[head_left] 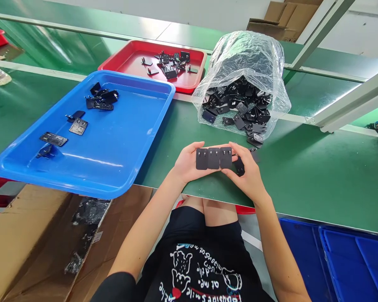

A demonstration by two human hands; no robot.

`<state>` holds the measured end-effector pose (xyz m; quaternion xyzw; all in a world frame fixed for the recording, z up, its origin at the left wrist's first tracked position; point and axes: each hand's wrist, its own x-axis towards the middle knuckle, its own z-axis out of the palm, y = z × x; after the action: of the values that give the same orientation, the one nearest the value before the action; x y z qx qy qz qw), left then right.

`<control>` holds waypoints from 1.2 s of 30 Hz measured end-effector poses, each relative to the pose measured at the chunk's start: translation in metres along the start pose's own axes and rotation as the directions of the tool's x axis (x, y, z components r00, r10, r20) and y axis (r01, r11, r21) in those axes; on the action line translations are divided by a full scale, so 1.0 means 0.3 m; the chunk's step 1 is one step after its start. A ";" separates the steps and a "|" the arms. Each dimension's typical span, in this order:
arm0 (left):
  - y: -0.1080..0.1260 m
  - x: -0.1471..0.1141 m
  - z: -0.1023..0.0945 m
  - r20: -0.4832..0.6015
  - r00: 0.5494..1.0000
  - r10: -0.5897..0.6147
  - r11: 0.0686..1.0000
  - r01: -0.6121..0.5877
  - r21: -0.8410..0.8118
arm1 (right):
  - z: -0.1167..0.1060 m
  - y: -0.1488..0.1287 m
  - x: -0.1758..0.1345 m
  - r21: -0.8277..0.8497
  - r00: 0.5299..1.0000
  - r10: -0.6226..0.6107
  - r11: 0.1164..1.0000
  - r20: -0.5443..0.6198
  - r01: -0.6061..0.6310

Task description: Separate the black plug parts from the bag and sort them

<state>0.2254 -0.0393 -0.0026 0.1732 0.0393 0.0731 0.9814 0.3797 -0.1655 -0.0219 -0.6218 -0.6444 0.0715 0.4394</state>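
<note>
Three black plug plates (213,161), each with two metal pins facing up, lie side by side across the fingers of my left hand (186,162). My right hand (250,176) pinches the right end of this row between thumb and fingers. Partly hidden behind my right hand, a few more black plug pieces (240,167) rest on the green table. Just beyond my hands, a clear plastic bag (248,50) lies with its mouth towards me, and many loose black plug plates (239,121) spill out of it.
On the left, a blue tray (129,138) holds several black pieces and overhangs the table's front edge. Behind it is a red tray (126,61) with more pinned pieces. An open cardboard box (119,226) stands below on the left, blue bins (355,256) below right. A metal post (355,98) rises at right.
</note>
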 end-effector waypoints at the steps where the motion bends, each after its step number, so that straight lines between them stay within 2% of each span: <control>1: 0.000 0.000 0.000 -0.003 1.000 -0.001 1.000 0.001 -0.009 | 0.000 0.001 -0.001 -0.002 1.000 0.006 1.000 0.001 -0.006; 12: -0.001 0.001 0.001 -0.004 1.000 0.006 1.000 -0.006 -0.002 | 0.003 0.004 -0.005 -0.025 1.000 0.029 0.999 0.006 -0.029; 25: -0.001 0.001 0.005 -0.027 1.000 0.001 1.000 -0.001 -0.006 | 0.006 0.014 -0.005 -0.045 1.000 -0.023 0.999 0.008 0.024; 36: -0.004 0.001 0.006 -0.046 0.999 0.012 1.000 -0.011 0.011 | 0.007 0.014 -0.006 -0.050 1.000 -0.008 0.999 0.008 0.008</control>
<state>0.2262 -0.0409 -0.0014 0.1771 0.0612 0.0826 0.9788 0.3813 -0.1651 -0.0266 -0.6296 -0.6503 0.0561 0.4215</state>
